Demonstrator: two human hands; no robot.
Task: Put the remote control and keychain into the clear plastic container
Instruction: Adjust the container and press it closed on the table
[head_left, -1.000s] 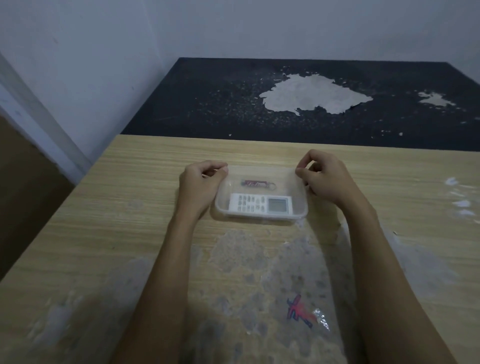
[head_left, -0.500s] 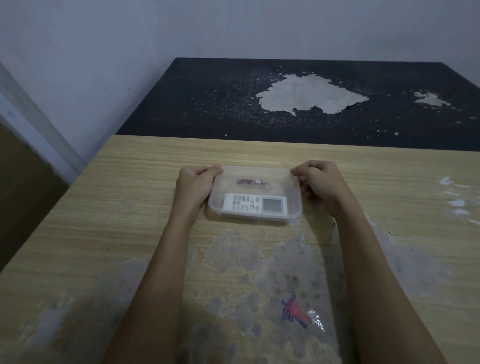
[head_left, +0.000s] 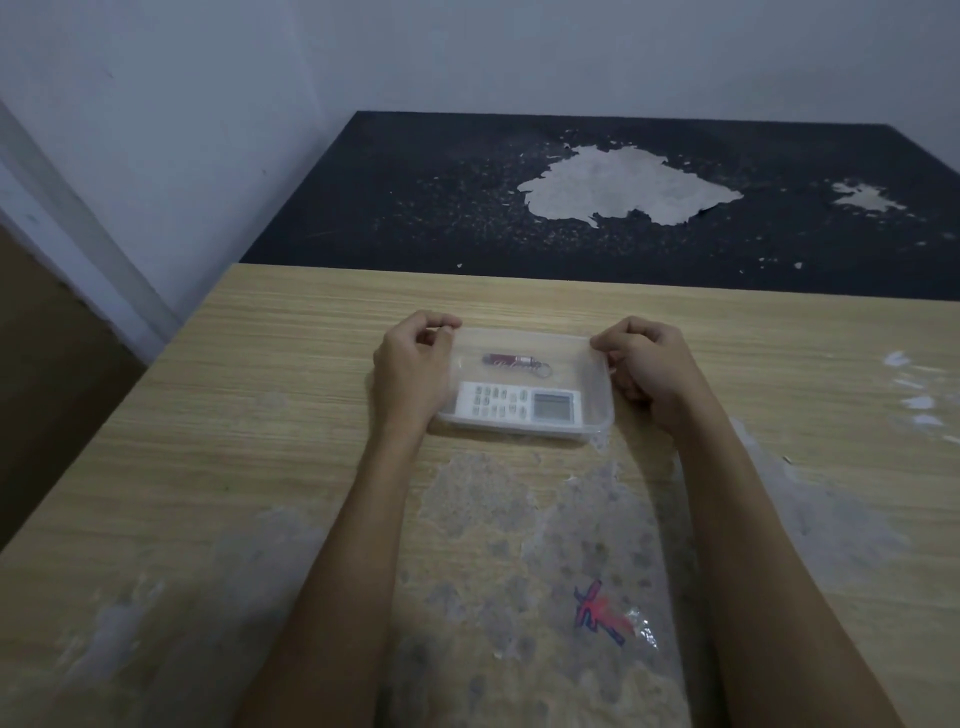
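Container (head_left: 597, 387), clear plastic, sits on wooden table (head_left: 291, 395) w/ both task items already inside: remote control (head_left: 518, 406) flat along near wall, screen end to the right; keychain (head_left: 514, 360) behind it, parallel, near far wall, ring end right, the two close but seemingly not touching. Left hand (head_left: 410, 371) curled at left end, fingertips pinching the far-left rim corner; right hand (head_left: 647, 366) likewise curled on the far-right corner, thumb + fingers closed on the rim. Prob. gripping both ends to steady or shift the box, or press smth onto the rim; can't tell if a clear lid is on top. Items laid lengthwise bc that's how they fit the box. Task looks basically done, only letting go left
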